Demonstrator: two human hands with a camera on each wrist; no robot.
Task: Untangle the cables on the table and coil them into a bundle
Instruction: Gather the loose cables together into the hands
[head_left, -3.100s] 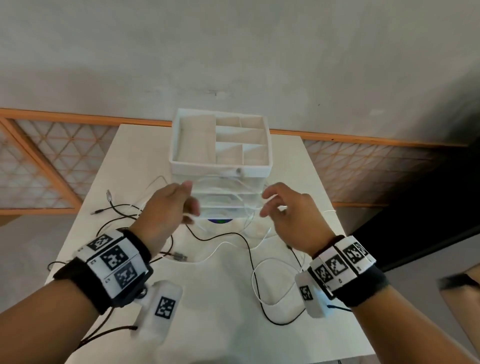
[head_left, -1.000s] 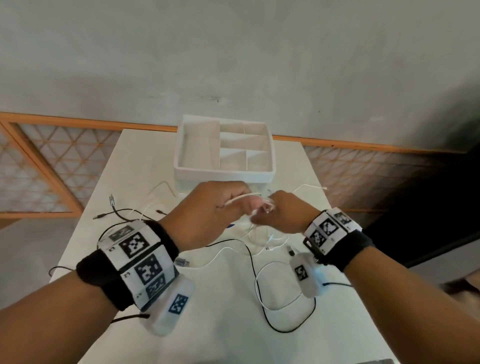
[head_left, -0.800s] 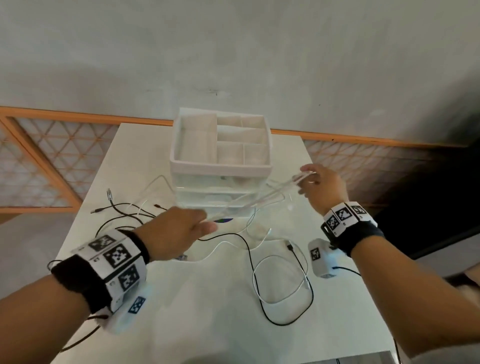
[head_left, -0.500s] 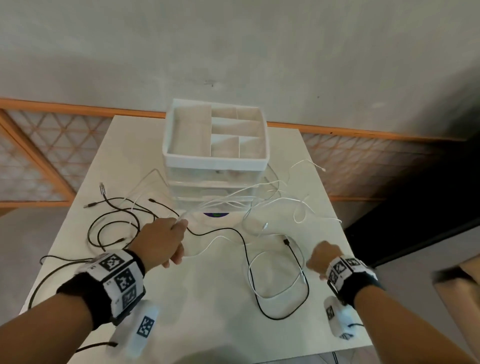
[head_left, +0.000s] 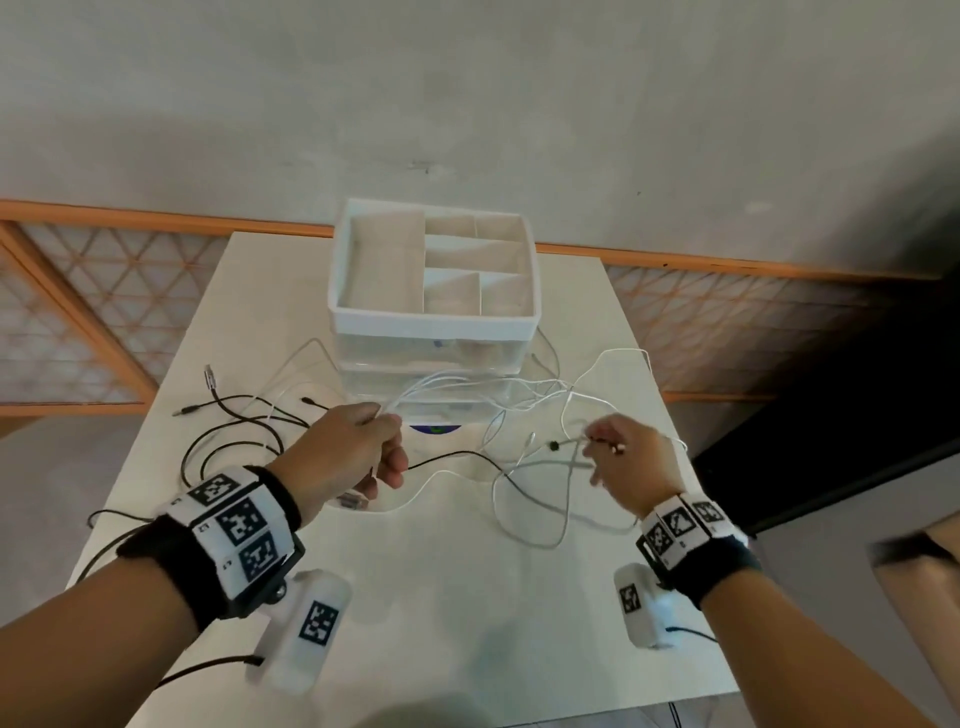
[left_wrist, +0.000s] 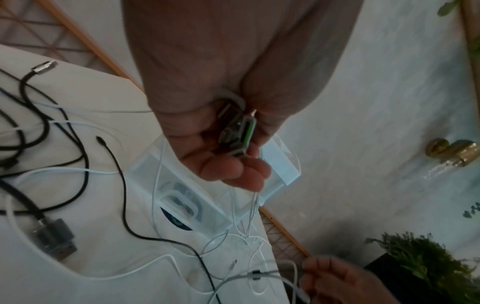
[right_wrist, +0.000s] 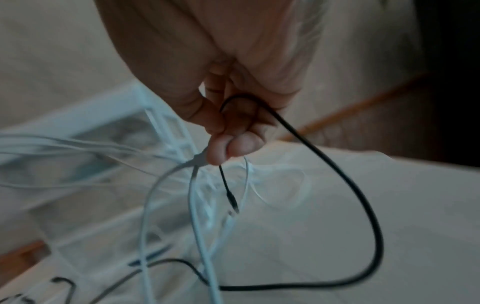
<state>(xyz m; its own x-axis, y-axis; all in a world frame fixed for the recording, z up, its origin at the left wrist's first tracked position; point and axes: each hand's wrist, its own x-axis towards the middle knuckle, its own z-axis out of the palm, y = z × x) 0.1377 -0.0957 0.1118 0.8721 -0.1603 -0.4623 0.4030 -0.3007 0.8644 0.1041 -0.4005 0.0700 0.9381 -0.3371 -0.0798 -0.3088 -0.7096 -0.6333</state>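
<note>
Thin white cable strands (head_left: 467, 383) stretch in the air in front of the organizer, between my two hands. My left hand (head_left: 387, 441) grips one end of them; in the left wrist view the left hand (left_wrist: 246, 164) also curls round a clear plug with a green insert (left_wrist: 237, 133). My right hand (head_left: 597, 447) pinches a thicker white cable (head_left: 567, 499) that hangs in a loop to the table. Between the fingertips of the right hand (right_wrist: 228, 144) there is also a black cable (right_wrist: 363, 226), whose small plug (right_wrist: 232, 200) dangles free.
A white organizer (head_left: 434, 317) with compartments and clear drawers stands at the back middle of the white table (head_left: 467, 623). More black cables (head_left: 228, 431) lie tangled at the left, with a grey USB plug (left_wrist: 54, 236). The table drops off close at the right.
My right hand has come up from the table's front right edge towards the middle, now pinching white and black cable. My left hand keeps its grip and has lifted a little.
</note>
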